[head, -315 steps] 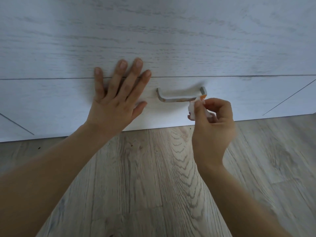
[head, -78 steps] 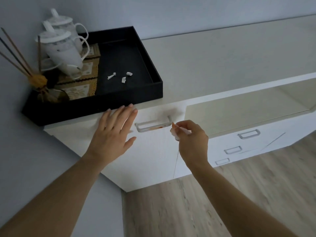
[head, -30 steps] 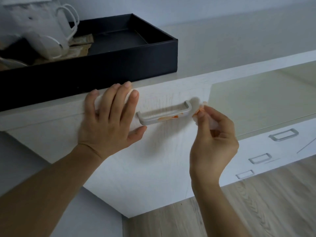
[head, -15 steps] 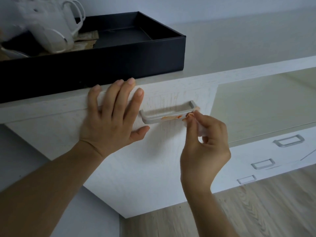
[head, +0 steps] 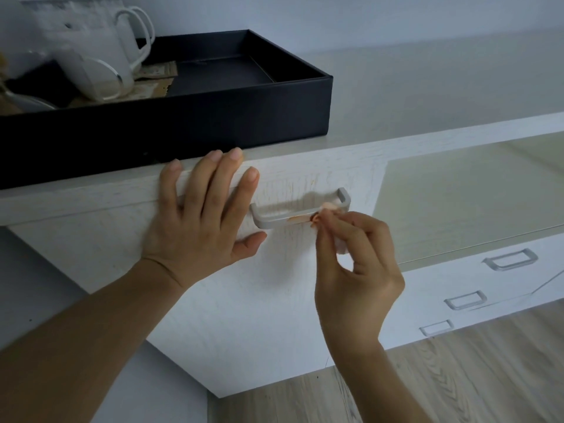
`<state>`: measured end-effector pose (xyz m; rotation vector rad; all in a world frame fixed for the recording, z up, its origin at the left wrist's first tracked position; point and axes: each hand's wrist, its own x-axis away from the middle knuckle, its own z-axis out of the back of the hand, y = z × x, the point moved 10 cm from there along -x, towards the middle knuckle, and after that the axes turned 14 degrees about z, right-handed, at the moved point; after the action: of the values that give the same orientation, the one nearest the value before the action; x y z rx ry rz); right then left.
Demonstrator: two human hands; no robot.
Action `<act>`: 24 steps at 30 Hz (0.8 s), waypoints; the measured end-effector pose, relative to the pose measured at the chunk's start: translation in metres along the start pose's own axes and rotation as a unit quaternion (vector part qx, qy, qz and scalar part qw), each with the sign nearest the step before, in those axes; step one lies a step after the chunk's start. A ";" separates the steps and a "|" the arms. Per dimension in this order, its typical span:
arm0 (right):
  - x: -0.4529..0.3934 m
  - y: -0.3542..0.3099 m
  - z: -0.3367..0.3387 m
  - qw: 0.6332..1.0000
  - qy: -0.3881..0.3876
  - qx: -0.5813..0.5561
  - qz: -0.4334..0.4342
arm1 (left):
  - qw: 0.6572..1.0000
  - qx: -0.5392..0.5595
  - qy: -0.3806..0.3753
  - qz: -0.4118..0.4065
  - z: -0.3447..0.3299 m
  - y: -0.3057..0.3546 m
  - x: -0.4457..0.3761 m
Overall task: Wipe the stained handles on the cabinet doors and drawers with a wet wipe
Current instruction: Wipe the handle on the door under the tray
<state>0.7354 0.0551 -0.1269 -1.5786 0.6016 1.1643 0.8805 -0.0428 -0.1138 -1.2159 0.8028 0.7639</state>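
A grey metal handle (head: pixel 274 220) sits on the white cabinet door (head: pixel 244 300), with an orange stain along its lower front edge near the middle. My right hand (head: pixel 357 270) pinches a small crumpled wet wipe (head: pixel 331 209), stained orange, and presses it on the handle's right half. My left hand (head: pixel 201 221) lies flat on the door just left of the handle, fingers spread and reaching up to the cabinet's top edge.
A black tray (head: pixel 213 117) stands on the cabinet top (head: pixel 442 87) at the left, holding white teapots (head: pixel 91 50). Three more grey drawer handles (head: pixel 509 261) show on the lower white drawers at the right. Pale wood floor (head: pixel 427 386) lies below.
My right hand has slid the wipe leftward along the handle from its right end onto the stained part. My left hand has stayed flat on the door.
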 end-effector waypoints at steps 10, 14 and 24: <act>0.002 0.020 0.013 0.994 0.045 -0.043 -0.086 | 1.000 0.009 0.002 0.007 0.001 0.000 0.001; 0.000 0.008 0.001 0.999 0.007 -0.024 -0.034 | 1.000 0.010 0.001 0.006 0.000 0.001 0.001; 0.005 0.003 -0.002 0.999 0.012 -0.021 -0.022 | 1.000 0.010 -0.001 0.014 0.000 0.000 0.001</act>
<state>0.7361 0.0531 -0.1323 -1.6358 0.5575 1.1335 0.8809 -0.0427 -0.1143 -1.1878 0.8258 0.7783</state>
